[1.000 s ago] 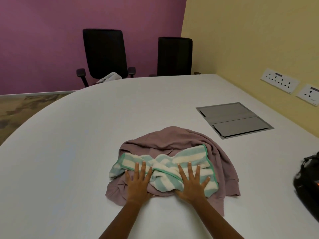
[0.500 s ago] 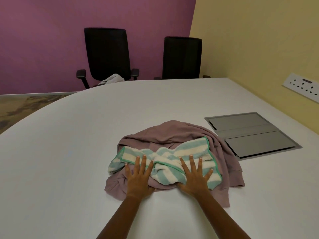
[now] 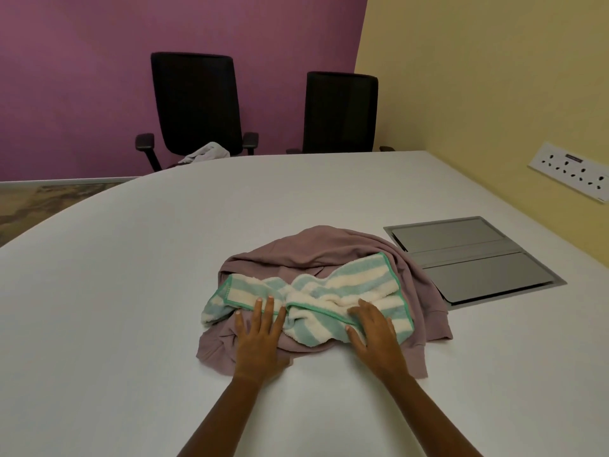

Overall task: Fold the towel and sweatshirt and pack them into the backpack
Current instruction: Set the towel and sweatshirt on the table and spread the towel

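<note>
Right hand (image 3: 372, 328), flat before, is now curling fingers into the towel (image 3: 346, 285); left hand (image 3: 260, 338) is pressing straight-fingered on the sweatshirt (image 3: 316, 245), so folding is likely starting.

Towel (image 3: 346, 288) atop sweatshirt (image 3: 316, 245) on table (image 3: 131, 291)
</note>
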A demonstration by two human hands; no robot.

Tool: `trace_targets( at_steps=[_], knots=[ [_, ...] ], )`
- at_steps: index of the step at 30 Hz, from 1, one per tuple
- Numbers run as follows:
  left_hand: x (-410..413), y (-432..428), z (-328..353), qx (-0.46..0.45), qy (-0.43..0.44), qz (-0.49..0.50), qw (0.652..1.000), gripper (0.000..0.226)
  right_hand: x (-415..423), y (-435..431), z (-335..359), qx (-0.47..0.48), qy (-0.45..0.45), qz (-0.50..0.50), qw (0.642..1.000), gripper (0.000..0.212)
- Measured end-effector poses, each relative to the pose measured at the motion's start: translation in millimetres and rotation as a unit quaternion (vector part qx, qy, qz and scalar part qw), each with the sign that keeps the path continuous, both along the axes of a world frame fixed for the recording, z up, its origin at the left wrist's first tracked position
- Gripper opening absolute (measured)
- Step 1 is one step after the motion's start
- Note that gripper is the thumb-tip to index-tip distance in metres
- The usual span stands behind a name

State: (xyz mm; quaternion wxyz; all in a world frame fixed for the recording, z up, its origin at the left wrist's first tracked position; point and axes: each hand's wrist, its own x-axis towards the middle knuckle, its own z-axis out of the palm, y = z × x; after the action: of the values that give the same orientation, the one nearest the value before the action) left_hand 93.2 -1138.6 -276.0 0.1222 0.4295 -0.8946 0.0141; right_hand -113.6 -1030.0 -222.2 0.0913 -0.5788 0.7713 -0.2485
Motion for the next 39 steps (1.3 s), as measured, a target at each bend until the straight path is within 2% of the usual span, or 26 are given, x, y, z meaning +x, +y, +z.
trace_targets(
  at_steps=[3, 6, 7, 9, 11, 14, 18, 22, 25, 28, 29, 31, 33, 39],
  knots=[
    [12.2, 11.0, -2.6, -0.012, 0.013, -0.027, 0.999, 0.151, 7.2, -3.5, 6.1, -0.011, 0.056, -0.03, 0.998, 0.027],
    [21.1, 27.0, -1.9, -0.026, 0.03, -0.023, 0.999, 0.138, 12.4, -9.5, 20.6, -0.008, 0.054, -0.082, 0.995, 0.017],
    [22.3, 32.3, 3.3, -0.029, 0.032, -0.017, 0.999, 0.125, 14.7, -10.2, 29.1, -0.012, 0.038, -0.095, 0.995, 0.018],
    [23.2, 41.9, 18.2, -0.06, 0.063, 0.002, 0.996, 0.082, 19.2, -7.8, 46.9, -0.042, 0.016, -0.101, 0.994, 0.02],
    [20.7, 50.2, 42.5, -0.074, 0.106, 0.005, 0.992, 0.058, 25.4, 1.4, 64.8, -0.055, 0.001, -0.07, 0.996, 0.027],
    [16.0, 59.4, 82.1, -0.09, 0.164, -0.024, 0.982, 0.05, 37.8, 20.0, 87.8, -0.073, -0.015, 0.016, 0.997, 0.037],
    [8.7, 74.8, 120.0, -0.067, 0.202, -0.118, 0.97, 0.049, 58.6, 47.3, 106.5, -0.064, -0.012, 0.126, 0.99, 0.025],
    [15.1, 93.7, 141.5, -0.109, 0.209, -0.196, 0.952, 0.029, 75.1, 75.0, 123.1, -0.065, -0.001, 0.18, 0.981, 0.04],
    [25.7, 103.7, 146.9, -0.103, 0.235, -0.179, 0.95, 0.023, 79.9, 90.6, 139.0, -0.064, -0.008, 0.189, 0.98, 0.035],
    [41.1, 115.2, 151.0, -0.103, 0.212, -0.147, 0.961, 0.008, 84.3, 109.4, 153.1, -0.054, -0.022, 0.205, 0.977, 0.03],
    [47.2, 118.4, 151.3, -0.099, 0.202, -0.133, 0.965, 0.012, 85.5, 115.9, 156.1, -0.048, -0.021, 0.207, 0.977, 0.03],
    [61.9, 122.5, 152.3, -0.084, 0.155, -0.094, 0.98, 0.036, 86.0, 127.8, 160.1, -0.035, -0.025, 0.203, 0.978, 0.025],
    [77.6, 126.6, 153.7, -0.062, 0.132, -0.051, 0.988, 0.046, 83.4, 138.6, 161.5, -0.013, -0.012, 0.195, 0.981, 0.019],
    [115.4, 141.2, 154.6, -0.036, 0.134, 0.019, 0.99, 0.039, 67.4, 165.7, 149.9, 0.048, 0.1, 0.136, 0.984, 0.026]
  ],
)
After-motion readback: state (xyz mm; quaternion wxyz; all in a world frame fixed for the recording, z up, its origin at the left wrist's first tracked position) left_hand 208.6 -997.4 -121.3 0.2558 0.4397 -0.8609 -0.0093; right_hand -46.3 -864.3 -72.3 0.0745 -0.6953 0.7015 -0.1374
